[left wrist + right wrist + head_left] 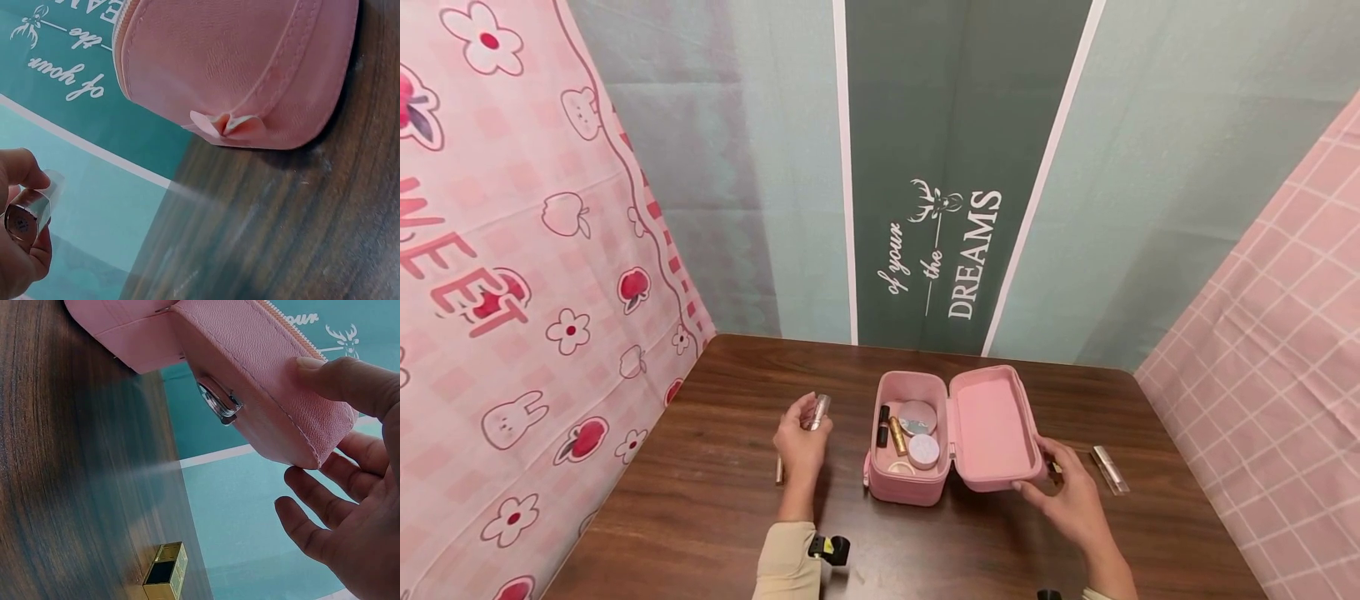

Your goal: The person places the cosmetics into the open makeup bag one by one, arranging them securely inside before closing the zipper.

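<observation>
A pink cosmetic case (906,492) stands on the table with its lid (995,429) swung out to the right. Inside lie a black lipstick (883,427), a gold lipstick tube (898,436) and several round compacts (923,451). To the left of the case, my left hand (802,437) grips a lipstick tube (32,211) with a clear end, held above the table. My right hand (1070,493) holds the lid by its outer edge, thumb on one face and fingers behind it, as the right wrist view shows.
Beneath my left hand lies a slim rose-gold tube (779,471), partly hidden. A gold and black lipstick (165,572) is on the table by my right hand. Farther right rests a clear-and-silver tube (1109,470). Patterned cloths (925,125) hang round the wooden table (700,483).
</observation>
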`<action>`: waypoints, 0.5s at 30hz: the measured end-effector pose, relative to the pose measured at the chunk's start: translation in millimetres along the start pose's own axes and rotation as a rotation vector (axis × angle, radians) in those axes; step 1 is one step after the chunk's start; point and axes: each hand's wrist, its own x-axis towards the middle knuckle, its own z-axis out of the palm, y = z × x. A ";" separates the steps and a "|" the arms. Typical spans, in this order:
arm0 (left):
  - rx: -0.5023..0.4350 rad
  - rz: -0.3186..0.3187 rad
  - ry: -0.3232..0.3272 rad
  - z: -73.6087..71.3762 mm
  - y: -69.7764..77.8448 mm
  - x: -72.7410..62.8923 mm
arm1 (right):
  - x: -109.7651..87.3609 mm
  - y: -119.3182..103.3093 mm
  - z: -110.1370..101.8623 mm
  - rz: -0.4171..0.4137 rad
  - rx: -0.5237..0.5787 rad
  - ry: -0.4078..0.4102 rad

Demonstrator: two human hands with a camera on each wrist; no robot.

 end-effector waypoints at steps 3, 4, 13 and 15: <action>0.013 -0.016 -0.016 2.7 2.1 1.7 | 0.4 -0.5 -0.7 0.004 -0.009 -0.001; 0.013 -0.023 -0.020 3.6 3.1 2.4 | 0.5 -0.7 -1.0 0.006 -0.012 -0.003; -0.042 -0.072 -0.055 11.9 10.6 7.9 | 0.3 -1.5 -1.2 0.006 -0.020 -0.007; -0.039 -0.083 -0.055 13.6 13.4 7.5 | 0.1 -1.1 -1.2 0.004 -0.020 -0.007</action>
